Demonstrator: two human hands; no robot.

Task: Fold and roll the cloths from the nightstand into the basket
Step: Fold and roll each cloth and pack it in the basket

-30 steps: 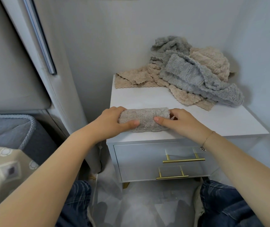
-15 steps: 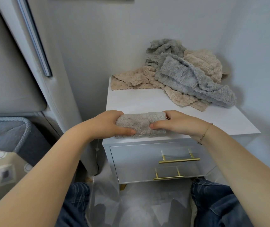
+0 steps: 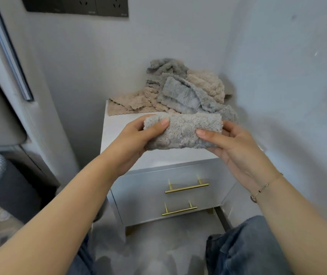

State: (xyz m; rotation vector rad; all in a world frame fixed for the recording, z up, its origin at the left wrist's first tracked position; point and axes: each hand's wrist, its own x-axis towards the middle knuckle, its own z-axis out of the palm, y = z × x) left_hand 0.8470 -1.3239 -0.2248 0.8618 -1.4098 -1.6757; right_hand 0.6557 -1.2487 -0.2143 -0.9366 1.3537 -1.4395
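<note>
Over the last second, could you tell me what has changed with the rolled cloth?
Both hands, left hand and right hand, lifted the rolled grey cloth off the nightstand, keeping their grip on its ends. The cloth pile at the back stayed put.

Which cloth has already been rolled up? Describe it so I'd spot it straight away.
Find the white nightstand with gold drawer handles in the corner. Just above its front edge, the left hand and right hand hold a grey rolled cloth by its ends. Unlike the loose heap of cloths behind it, it is a tight, neat cylinder.
</note>
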